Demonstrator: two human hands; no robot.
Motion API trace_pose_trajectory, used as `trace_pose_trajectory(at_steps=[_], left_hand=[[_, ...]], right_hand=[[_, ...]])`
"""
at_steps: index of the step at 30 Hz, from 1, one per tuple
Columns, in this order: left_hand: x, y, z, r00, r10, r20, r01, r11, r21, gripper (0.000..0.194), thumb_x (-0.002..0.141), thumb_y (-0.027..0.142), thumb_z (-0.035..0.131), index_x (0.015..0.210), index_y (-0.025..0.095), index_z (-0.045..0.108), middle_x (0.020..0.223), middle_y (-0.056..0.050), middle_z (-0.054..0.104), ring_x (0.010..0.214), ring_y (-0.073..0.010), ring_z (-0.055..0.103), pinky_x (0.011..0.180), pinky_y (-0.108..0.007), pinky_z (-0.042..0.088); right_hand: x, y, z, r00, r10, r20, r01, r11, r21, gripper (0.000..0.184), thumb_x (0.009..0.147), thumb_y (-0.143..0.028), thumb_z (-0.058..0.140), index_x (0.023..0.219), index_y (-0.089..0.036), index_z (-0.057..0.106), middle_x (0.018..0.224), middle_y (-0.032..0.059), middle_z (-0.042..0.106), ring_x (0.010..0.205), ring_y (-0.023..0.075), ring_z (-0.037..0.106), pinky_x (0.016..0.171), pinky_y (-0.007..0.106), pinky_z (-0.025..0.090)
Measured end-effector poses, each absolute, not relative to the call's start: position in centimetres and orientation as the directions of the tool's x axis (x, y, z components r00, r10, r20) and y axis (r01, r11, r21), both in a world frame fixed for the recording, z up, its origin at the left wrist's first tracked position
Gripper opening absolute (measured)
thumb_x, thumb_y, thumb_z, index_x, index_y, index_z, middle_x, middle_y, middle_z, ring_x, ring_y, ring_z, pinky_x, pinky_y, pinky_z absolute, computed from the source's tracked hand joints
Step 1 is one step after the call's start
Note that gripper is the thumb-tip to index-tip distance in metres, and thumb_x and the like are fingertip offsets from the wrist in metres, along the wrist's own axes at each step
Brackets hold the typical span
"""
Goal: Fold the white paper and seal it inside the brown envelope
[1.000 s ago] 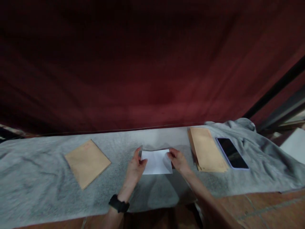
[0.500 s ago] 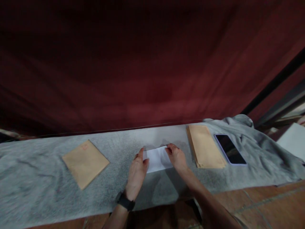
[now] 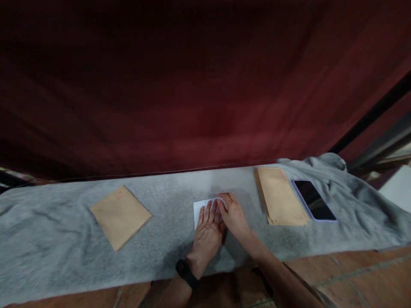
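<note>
A small white sheet of paper (image 3: 199, 207) lies on the grey cloth, mostly covered by my hands. My left hand (image 3: 208, 231) rests flat across it, fingers slightly spread and pointing away from me; a black watch is on that wrist. My right hand (image 3: 233, 213) meets the paper's far right corner, its fingers bent and drawn together at the edge beside my left fingertips. The thumb of my left hand and the near part of the sheet are hidden.
Grey cloth (image 3: 170, 222) covers the long bench. A stack of brown envelopes (image 3: 281, 196) lies to the right, next to a phone (image 3: 314, 200) with a purple case. Square brown envelopes (image 3: 121, 217) lie at left. A dark red curtain (image 3: 205, 107) hangs behind; floor tiles (image 3: 362, 273) show in front.
My left hand has moved right from the paper's left edge to lie flat over it. My right hand has shifted slightly left, still at the right side. Less of the paper shows.
</note>
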State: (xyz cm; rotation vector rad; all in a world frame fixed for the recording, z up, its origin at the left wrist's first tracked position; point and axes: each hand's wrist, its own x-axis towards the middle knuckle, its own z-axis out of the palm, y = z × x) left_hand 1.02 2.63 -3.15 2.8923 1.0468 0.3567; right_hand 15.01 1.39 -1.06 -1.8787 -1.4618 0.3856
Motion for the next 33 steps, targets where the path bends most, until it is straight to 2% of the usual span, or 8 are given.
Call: trace_pose_trajectory(at_steps=[3, 7, 12, 16, 20, 24, 28, 33], left_hand=[[0.7, 2.4, -3.6, 0.774, 0.606, 0.185, 0.601, -0.795, 0.087, 0.062, 0.094, 0.016, 0.043, 0.155, 0.012, 0.038, 0.155, -0.020, 0.046, 0.150, -0.0317, 0.034, 0.121, -0.057, 0.028], [0.5, 2.5, -3.9, 0.741, 0.641, 0.200, 0.640, -0.764, 0.076, 0.063, 0.093, 0.011, 0.040, 0.156, 0.012, 0.037, 0.154, -0.019, 0.048, 0.149, -0.0295, 0.037, 0.121, -0.054, 0.030], [0.3, 3.1, -3.6, 0.654, 0.731, 0.194, 0.733, -0.676, 0.073, 0.058, 0.098, 0.013, 0.028, 0.154, 0.002, 0.037, 0.160, -0.021, 0.037, 0.151, -0.0275, 0.032, 0.122, -0.050, 0.031], [-0.2, 3.7, -3.2, 0.581, 0.790, 0.196, 0.795, -0.602, 0.070, 0.056, 0.101, 0.023, 0.031, 0.152, 0.002, 0.041, 0.160, -0.021, 0.037, 0.151, -0.0298, 0.033, 0.123, -0.052, 0.028], [-0.8, 4.1, -3.2, 0.530, 0.816, 0.229, 0.827, -0.557, 0.071, 0.061, 0.104, 0.037, 0.033, 0.153, 0.002, 0.040, 0.159, -0.023, 0.039, 0.150, -0.0321, 0.034, 0.120, -0.053, 0.032], [-1.5, 4.6, -3.6, 0.515, 0.815, 0.265, 0.841, -0.540, 0.025, 0.068, 0.104, 0.051, 0.028, 0.154, 0.006, 0.039, 0.157, -0.021, 0.042, 0.149, -0.0312, 0.036, 0.120, -0.052, 0.033], [-2.1, 4.9, -3.8, 0.509, 0.820, 0.263, 0.852, -0.524, -0.013, 0.074, 0.104, 0.056, 0.023, 0.154, 0.004, 0.038, 0.157, -0.021, 0.042, 0.148, -0.0323, 0.038, 0.120, -0.053, 0.032], [-2.4, 5.1, -3.6, 0.497, 0.833, 0.243, 0.862, -0.506, -0.030, 0.074, 0.104, 0.056, 0.020, 0.155, 0.004, 0.037, 0.158, -0.020, 0.040, 0.148, -0.0325, 0.038, 0.120, -0.054, 0.032]], right_hand=[[13.5, 0.6, -2.1, 0.221, 0.947, 0.233, 0.686, 0.019, -0.727, 0.041, 0.104, -0.028, 0.034, 0.135, -0.020, 0.060, 0.134, 0.0103, 0.065, 0.124, 0.0196, 0.060, 0.110, 0.036, 0.047], [12.9, -0.6, -3.2, 0.090, 0.956, 0.280, 0.827, 0.085, -0.556, 0.050, 0.106, -0.031, 0.032, 0.149, -0.014, 0.047, 0.154, 0.0138, 0.051, 0.144, 0.0230, 0.043, 0.123, 0.047, 0.033], [14.0, -1.4, -3.8, 0.064, 0.950, 0.306, 0.895, 0.081, -0.438, 0.052, 0.107, -0.033, 0.030, 0.153, -0.011, 0.042, 0.158, 0.0156, 0.044, 0.149, 0.0244, 0.037, 0.124, 0.049, 0.029], [15.2, -1.9, -4.0, 0.073, 0.943, 0.324, 0.910, 0.069, -0.408, 0.054, 0.106, -0.036, 0.038, 0.154, -0.012, 0.040, 0.160, 0.0144, 0.041, 0.150, 0.0259, 0.036, 0.125, 0.049, 0.025], [16.4, -2.2, -4.0, 0.100, 0.943, 0.318, 0.931, 0.024, -0.363, 0.054, 0.106, -0.038, 0.038, 0.156, -0.015, 0.038, 0.160, 0.0126, 0.041, 0.149, 0.0254, 0.038, 0.125, 0.049, 0.025], [17.4, -2.5, -4.0, 0.103, 0.949, 0.297, 0.956, -0.011, -0.295, 0.055, 0.108, -0.040, 0.034, 0.156, -0.014, 0.037, 0.161, 0.0105, 0.038, 0.149, 0.0249, 0.037, 0.126, 0.047, 0.024], [18.5, -2.5, -3.8, 0.073, 0.964, 0.255, 0.965, -0.004, -0.264, 0.053, 0.107, -0.037, 0.032, 0.156, -0.017, 0.038, 0.162, 0.0078, 0.037, 0.149, 0.0244, 0.037, 0.126, 0.047, 0.026], [20.1, -2.2, -3.3, 0.041, 0.980, 0.193, 0.958, 0.017, -0.287, 0.049, 0.105, -0.036, 0.041, 0.152, -0.021, 0.046, 0.161, 0.0079, 0.039, 0.148, 0.0263, 0.038, 0.124, 0.049, 0.031]])
